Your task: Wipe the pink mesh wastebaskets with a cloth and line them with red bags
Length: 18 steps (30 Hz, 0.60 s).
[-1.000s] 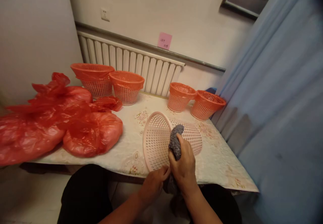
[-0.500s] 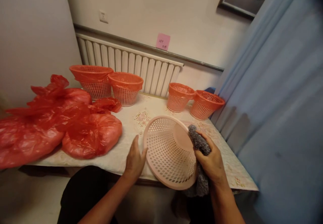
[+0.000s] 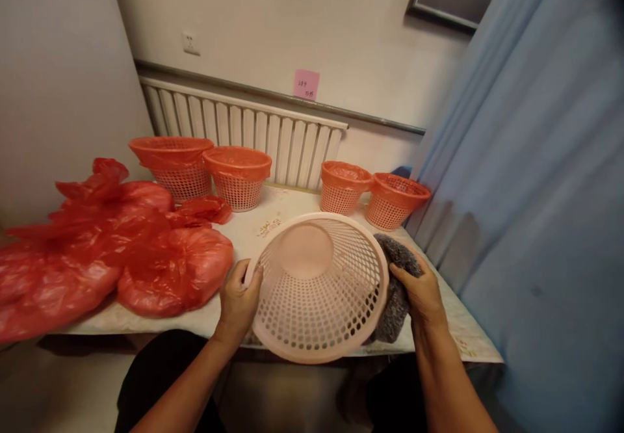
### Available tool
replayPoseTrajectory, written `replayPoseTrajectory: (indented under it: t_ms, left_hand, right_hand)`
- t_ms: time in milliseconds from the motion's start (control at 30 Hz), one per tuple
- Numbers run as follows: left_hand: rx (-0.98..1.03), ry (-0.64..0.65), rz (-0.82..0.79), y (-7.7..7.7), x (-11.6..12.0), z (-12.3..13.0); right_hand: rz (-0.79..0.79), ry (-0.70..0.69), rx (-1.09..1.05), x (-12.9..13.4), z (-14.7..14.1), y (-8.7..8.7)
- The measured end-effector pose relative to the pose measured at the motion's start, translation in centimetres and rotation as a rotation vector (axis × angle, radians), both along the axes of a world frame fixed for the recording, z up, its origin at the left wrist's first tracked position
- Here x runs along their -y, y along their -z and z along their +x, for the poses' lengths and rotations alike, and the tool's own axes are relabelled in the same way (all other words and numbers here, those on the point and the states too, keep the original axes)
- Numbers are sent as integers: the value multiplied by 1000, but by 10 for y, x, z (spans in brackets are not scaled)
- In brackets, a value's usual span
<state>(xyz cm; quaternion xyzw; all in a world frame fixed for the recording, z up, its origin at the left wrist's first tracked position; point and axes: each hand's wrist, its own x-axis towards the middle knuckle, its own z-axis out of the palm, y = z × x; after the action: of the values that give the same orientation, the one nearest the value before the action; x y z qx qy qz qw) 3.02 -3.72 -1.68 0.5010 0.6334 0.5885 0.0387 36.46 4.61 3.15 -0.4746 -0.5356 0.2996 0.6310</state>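
Note:
A pale pink perforated basket is tilted with its open mouth toward me, above the table's front edge. My left hand grips its rim on the left side, thumb over the edge. At the right side of the basket, my right hand is closed on a dark grey cloth, which lies against the basket's outer wall. Part of the right hand's fingers is hidden behind the cloth.
Tied red plastic bags lie on the left of the cloth-covered table. Behind stand red-lined baskets, two at the left and two at the right. A blue curtain hangs at the right.
My left hand, open beside the basket before, now holds its rim. The basket has turned so that its base shows at the upper left, and the right hand with the cloth has shifted slightly right.

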Motion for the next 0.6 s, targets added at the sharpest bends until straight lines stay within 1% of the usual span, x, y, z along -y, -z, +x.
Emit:
replayPoseTrajectory:
  t_ms: [67, 133, 167, 233, 333, 433, 467, 533, 600]
  left_hand:
    - [-52, 17, 55, -8, -2, 6]
    - [-105, 61, 101, -13, -6, 14]
    - [-131, 83, 120, -15, -8, 18]
    - [-180, 122, 149, -15, -11, 30]
    - [-301, 201, 180, -12, -10, 51]
    - [-449, 307, 198, -7, -6, 71]
    - [-479, 332, 198, -5, -6, 76]
    - [-505, 349, 198, -1, -6, 83]
    - [-516, 320, 230, 2, -8, 85]
  right_hand:
    - [29, 170, -63, -4, 5, 2]
    - [78, 356, -76, -3, 7, -2]
    - [101, 422, -54, -1, 6, -6]
    - [135, 470, 21, 4, -2, -15]
    - [200, 417, 149, 15, -28, -23]
    - [341, 320, 342, 29, -63, -17]
    - [413, 269, 431, 35, -74, -14]
    - [547, 126, 621, 48, -92, -8]
    - [642, -11, 786, 60, -105, -6]
